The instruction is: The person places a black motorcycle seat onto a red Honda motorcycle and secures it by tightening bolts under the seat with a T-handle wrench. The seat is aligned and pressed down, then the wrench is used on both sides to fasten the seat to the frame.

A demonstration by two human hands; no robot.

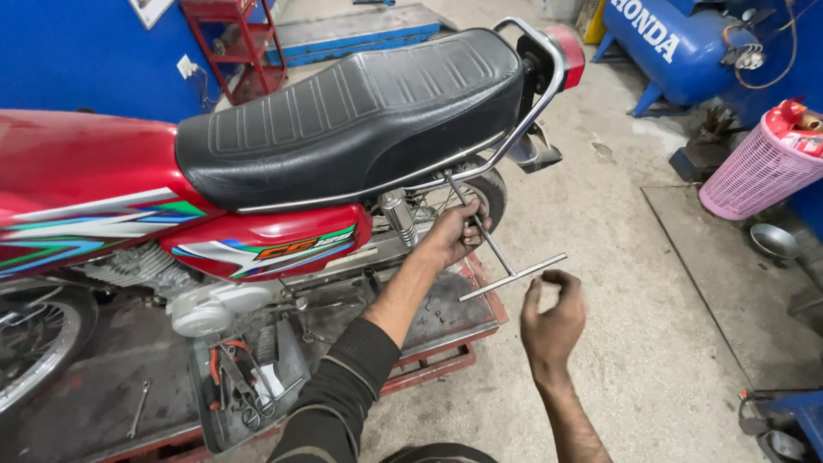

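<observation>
We gripped the shaft of one T-handled wrench (pixel 495 250) in our left hand (pixel 450 233), beside the red motorcycle (pixel 257 171) and below its black seat (pixel 360 111). Our right hand (pixel 553 321) hung loosely open just under the wrench's crossbar, holding nothing, apart from it.

Blue wall (pixel 77 51), grey concrete floor (pixel 617 257), red metal shelf (pixel 236 43), pink basket (pixel 759 167), blue compressor tank (pixel 677 43)

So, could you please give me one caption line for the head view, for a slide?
Left hand grips a T-handle wrench beside the red motorcycle's rear shock absorber; right hand hovers below its crossbar.
</observation>
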